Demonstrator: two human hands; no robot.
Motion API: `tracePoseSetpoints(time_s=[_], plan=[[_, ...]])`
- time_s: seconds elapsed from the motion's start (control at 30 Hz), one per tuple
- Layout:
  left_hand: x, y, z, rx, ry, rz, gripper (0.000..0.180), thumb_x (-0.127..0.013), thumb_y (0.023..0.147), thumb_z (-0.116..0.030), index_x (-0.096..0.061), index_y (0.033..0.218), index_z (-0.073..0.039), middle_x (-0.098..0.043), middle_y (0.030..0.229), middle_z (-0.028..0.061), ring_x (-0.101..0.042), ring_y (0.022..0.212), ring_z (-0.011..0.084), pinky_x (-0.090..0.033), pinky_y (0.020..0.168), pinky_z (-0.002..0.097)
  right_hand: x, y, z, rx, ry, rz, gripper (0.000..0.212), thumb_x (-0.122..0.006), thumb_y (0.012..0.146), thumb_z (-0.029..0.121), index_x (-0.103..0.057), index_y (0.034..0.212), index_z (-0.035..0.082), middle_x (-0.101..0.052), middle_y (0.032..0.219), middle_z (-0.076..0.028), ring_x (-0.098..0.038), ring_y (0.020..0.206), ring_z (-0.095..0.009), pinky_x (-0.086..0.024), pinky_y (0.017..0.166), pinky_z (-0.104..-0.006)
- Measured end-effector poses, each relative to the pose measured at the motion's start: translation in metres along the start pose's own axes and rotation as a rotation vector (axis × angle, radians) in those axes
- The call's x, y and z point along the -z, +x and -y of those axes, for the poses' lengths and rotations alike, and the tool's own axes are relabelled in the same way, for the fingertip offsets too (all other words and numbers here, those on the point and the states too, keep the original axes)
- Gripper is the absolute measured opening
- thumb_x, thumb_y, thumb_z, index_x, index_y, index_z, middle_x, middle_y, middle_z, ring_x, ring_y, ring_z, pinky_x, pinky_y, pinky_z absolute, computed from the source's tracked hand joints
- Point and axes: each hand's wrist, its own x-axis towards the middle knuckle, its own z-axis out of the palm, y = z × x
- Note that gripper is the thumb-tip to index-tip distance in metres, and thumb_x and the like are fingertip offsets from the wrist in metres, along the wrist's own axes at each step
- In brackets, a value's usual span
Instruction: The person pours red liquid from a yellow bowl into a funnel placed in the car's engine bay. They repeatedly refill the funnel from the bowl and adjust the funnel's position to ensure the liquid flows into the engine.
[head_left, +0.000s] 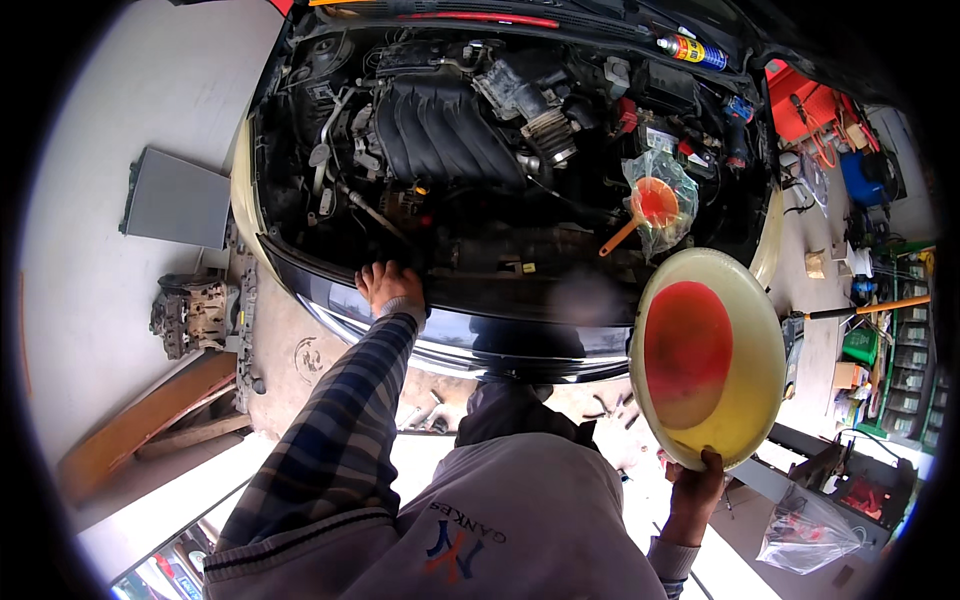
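Note:
My right hand [693, 495] grips the near rim of a pale yellow basin [758, 365], held up at the right of the car's front. A pool of red liquid [688, 345] lies in the basin, which looks tilted. Leaning on the car's front edge [470, 300], my left hand [390, 287] has its fingers spread and grips nothing. Beyond the basin, an orange scoop-like tool [655, 202] with a handle rests on a clear plastic bag [680, 228] in the engine bay. Whether the scoop holds anything is unclear.
A ribbed black engine cover [440, 135] fills the bay's middle. A spray can [692, 50] lies at the far right, above a cordless tool [738, 125]. An engine part [192, 315] and boards [150, 420] are on the left floor; shelves [908, 350] stand right.

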Motion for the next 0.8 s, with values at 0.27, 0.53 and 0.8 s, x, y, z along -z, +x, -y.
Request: tracePoseSetpoints(time_s=[0.27, 0.53, 0.8], plan=[[0.004, -0.001, 0.001, 0.008, 0.001, 0.018, 0.024, -0.058, 0.085, -0.025, -0.068, 0.095, -0.006, -0.063, 0.114, 0.0164, -0.047, 0.126, 0.0379, -0.023, 0.118, 0.0522, -0.010, 0.005, 0.053, 0.045, -0.029, 0.001, 0.029, -0.049, 0.097, 0.010, -0.055, 0.121, -0.004, -0.061, 0.119, -0.014, -0.064, 0.108, -0.024, -0.057, 0.084, -0.0343], [0.008, 0.001, 0.000, 0.040, -0.039, 0.069, 0.026, -0.057, 0.088, -0.026, -0.069, 0.099, -0.005, -0.061, 0.119, 0.0175, -0.044, 0.131, 0.0397, -0.020, 0.120, 0.0534, -0.033, 0.034, 0.087, 0.063, -0.073, 0.002, 0.028, -0.053, 0.096, 0.012, -0.056, 0.120, -0.003, -0.065, 0.115, -0.014, -0.071, 0.088, -0.024, -0.063, 0.063, -0.0272], [0.017, 0.002, 0.006, 0.002, -0.188, 0.076, 0.027, -0.060, 0.083, -0.023, -0.067, 0.102, -0.005, -0.060, 0.115, 0.0195, -0.043, 0.131, 0.0435, -0.019, 0.120, 0.0570, -0.031, 0.062, 0.097, 0.150, -0.211, 0.094, 0.035, -0.057, 0.092, 0.000, -0.048, 0.125, -0.010, -0.059, 0.126, -0.019, -0.065, 0.109, -0.031, -0.061, 0.091, -0.0399]])
